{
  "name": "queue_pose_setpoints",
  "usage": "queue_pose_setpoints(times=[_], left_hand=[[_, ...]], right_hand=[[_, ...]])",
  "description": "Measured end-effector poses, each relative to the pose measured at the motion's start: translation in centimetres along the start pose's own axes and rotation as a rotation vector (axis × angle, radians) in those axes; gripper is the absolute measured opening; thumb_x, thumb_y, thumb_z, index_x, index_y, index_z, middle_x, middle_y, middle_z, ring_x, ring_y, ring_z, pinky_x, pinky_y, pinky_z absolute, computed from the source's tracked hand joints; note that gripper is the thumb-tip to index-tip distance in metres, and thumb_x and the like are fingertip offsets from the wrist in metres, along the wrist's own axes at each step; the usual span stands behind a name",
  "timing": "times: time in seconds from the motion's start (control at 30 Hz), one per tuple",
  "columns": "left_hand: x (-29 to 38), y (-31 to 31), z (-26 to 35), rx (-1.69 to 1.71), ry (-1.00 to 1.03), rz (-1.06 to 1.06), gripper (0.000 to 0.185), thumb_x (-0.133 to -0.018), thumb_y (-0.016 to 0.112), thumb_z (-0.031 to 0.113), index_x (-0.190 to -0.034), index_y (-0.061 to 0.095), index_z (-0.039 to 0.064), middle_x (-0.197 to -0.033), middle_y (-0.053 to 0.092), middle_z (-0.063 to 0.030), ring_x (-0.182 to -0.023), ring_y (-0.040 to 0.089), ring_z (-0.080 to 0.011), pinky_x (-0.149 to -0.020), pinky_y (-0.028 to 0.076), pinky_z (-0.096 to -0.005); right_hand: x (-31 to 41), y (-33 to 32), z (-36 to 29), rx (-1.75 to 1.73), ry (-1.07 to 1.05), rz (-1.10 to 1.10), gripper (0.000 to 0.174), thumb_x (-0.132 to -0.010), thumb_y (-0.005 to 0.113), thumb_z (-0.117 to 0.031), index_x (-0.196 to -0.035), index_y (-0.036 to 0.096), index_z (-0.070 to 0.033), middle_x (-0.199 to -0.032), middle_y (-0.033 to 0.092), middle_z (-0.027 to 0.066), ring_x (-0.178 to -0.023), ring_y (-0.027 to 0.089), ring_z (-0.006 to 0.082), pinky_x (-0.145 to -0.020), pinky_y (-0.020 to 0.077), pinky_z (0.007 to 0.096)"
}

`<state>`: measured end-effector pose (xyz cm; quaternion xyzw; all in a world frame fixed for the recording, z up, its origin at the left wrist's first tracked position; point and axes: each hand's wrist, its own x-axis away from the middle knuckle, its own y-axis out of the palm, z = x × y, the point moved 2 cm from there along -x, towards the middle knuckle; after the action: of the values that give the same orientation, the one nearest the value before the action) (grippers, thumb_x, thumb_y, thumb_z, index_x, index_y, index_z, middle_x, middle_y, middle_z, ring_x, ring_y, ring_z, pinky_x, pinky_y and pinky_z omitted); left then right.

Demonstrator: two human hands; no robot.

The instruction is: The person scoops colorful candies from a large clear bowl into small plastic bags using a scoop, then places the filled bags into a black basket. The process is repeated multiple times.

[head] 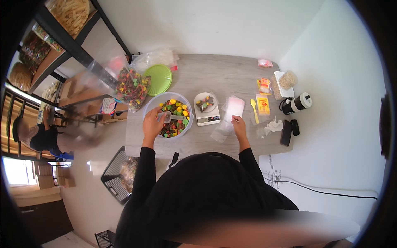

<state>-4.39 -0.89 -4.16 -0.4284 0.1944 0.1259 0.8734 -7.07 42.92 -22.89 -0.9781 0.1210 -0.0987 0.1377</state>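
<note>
My left hand (152, 123) is at the left side of a clear plastic tub (189, 107) of colourful cup-shaped sweets (173, 129). Its fingers meet the cup end of a clear plastic scoop (176, 117) lying over the sweets; whether they grip it I cannot tell. On a white digital kitchen scale (202, 121), a small clear bag of sweets (204, 104) rests on the round pan. My right hand (238, 125) pinches the near edge of a clear plastic bag at a pile of flat plastic bags (234, 107).
Left of the tub stand a big bag of sweets (131, 85) and a green lid (159, 79). To the right lie a yellow spoon (254, 111), crumpled tissue (274, 125), a phone (286, 133) and a tumbler (297, 104). A crate (113, 170) is on the floor; a person (43, 135) is beyond.
</note>
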Motion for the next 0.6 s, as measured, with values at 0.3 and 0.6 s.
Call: queue_pose_setpoints(times=[0.3, 0.6], left_hand=[[0.2, 0.2, 0.0, 0.013, -0.107, -0.012, 0.034, -0.086, 0.078, 0.019, -0.117, 0.070, 0.007, -0.098, 0.075, -0.0096, -0.091, 0.072, -0.0275, -0.069, 0.057, -0.0381], [-0.2, -0.3, 1.5, 0.295, -0.200, 0.095, 0.028, -0.088, 0.077, 0.017, -0.111, 0.072, 0.003, -0.102, 0.075, -0.0135, -0.098, 0.072, -0.0286, -0.086, 0.055, -0.0377]], right_hand=[[-5.7, 6.5, -2.7, 0.156, -0.131, -0.105, 0.032, -0.097, 0.067, -0.024, -0.118, 0.067, 0.000, -0.108, 0.071, 0.0138, -0.092, 0.071, 0.0233, -0.086, 0.0543, 0.0346], [-7.3, 9.7, -8.3, 0.213, -0.230, -0.177, 0.022, -0.095, 0.070, -0.015, -0.111, 0.068, 0.000, -0.091, 0.074, 0.0111, -0.081, 0.070, 0.0180, -0.074, 0.0544, 0.0321]])
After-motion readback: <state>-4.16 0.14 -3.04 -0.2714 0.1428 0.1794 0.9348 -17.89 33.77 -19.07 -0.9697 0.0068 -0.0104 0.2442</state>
